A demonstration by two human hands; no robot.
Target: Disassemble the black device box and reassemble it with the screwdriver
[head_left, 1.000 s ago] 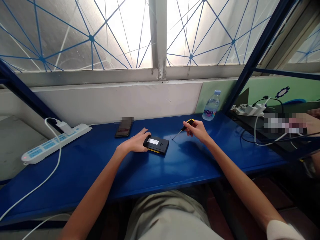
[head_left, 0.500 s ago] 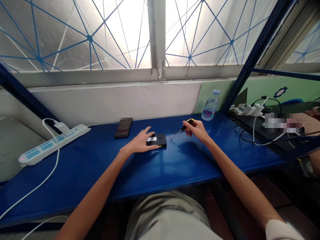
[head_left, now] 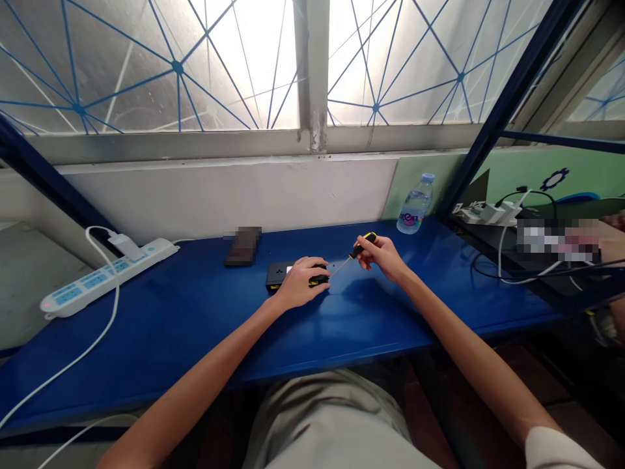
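A flat black case [head_left: 277, 276] with yellow along its edge and a white label lies on the blue table. My left hand [head_left: 300, 284] reaches across its right part, fingers over the far side and thumb on the near side, gripping it; the palm hides its middle. In my right hand [head_left: 383, 256] is a screwdriver [head_left: 364, 244] with a black and yellow handle, held between thumb and fingers. Its thin shaft slopes down to the left, and the tip is close to the case's right end by my left fingertips. Whether the tip touches anything, I cannot tell.
A dark phone-like slab [head_left: 243, 246] lies near the wall. On the left, a white power strip [head_left: 107, 277] trails a white cable. A water bottle [head_left: 415, 205] stands at the back right. Chargers, black cables and another person's arm [head_left: 610, 242] are beyond the blue post.
The case has been turned about, its logo now on the left. My left hand has moved right and closed over it. The screwdriver tip is now near the case's right end.
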